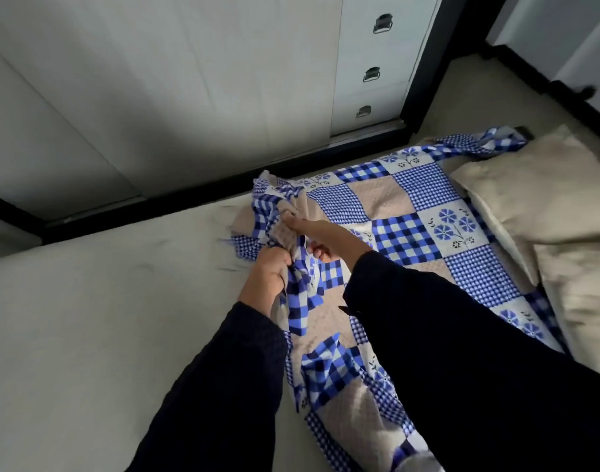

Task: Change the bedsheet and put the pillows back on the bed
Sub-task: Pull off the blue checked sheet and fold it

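One bedsheet (407, 233), a blue-and-white check patchwork with flower squares and beige patches. It lies over the right part of the pale mattress (104, 318), flat toward the far right corner and bunched into a ridge near the middle. Two hands are in view, both on that ridge. The left hand (268, 272) is clenched round a gathered fold, with cloth hanging down below the fist. The right hand (313, 233) reaches across just beyond it, fingers curled into the cloth and the tip of the hand pinching the raised edge. The hands are close together but not touching as far as can be seen. Two dark sleeves: the left sleeve (230, 386) over bare mattress, the right sleeve (462, 352) crossing over the sheet. Two beige pillows at the right edge: the far pillow (530, 195) and the near pillow (584, 291), touching each other, and both meeting the sheet's right border. One corner of the sheet is flipped up past the far pillow. Behind the bed is a pale drawer unit (370, 49) with three metal handles stacked vertically: top handle (383, 23), middle handle (371, 74), bottom handle (364, 111). One black strip (189, 195) runs along the far side of the mattress under the pale wall panels.
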